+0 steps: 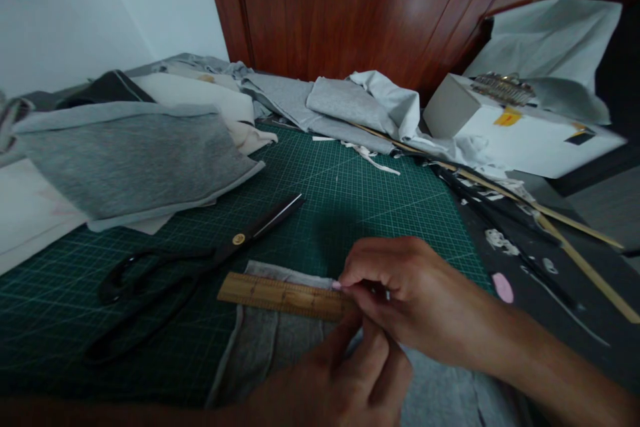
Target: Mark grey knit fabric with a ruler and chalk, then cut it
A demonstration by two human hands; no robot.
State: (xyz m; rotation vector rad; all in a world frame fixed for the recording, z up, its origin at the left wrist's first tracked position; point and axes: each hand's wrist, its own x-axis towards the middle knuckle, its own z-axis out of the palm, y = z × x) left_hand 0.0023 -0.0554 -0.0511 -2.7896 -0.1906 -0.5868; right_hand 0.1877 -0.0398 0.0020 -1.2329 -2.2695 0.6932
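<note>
Head cam: right hand [405, 280] has thumb and finger pinched on a small pink piece [337, 285] at the far edge of a wooden-looking ruler [285, 297]. Left hand [350, 373] is curled with fingertips down at the ruler's near edge, can't tell if it's gripping. Ruler's lying across soft grey cloth [255, 340], near middle of the gridded green mat [340, 227]. Its markings are too blurry to read. Black metal scissors [233, 250] sit just left, brass-coloured round pivot.
</note>
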